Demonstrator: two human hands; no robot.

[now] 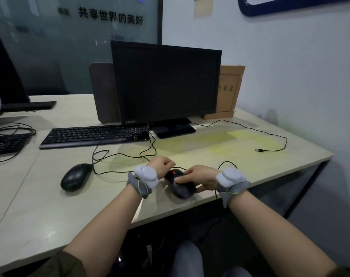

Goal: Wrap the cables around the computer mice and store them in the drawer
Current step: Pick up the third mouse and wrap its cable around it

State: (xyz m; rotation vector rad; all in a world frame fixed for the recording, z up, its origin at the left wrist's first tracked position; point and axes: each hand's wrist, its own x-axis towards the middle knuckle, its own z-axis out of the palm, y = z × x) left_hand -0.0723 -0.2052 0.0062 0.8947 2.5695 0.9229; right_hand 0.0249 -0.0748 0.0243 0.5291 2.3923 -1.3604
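1. The desk (210, 152) carries everything; no drawer is in view.
2. The second mouse (76, 176) lies untouched, left of the hands.
3. The right hand (198, 176) clasps the red-wheeled mouse (182, 186) near the front edge (a light, smooth shell, probably best held by its sides).
4. The left hand (162, 163) is curled, seemingly pinching the thin, limp cable (250, 127), which should wind easily but may spring loose.
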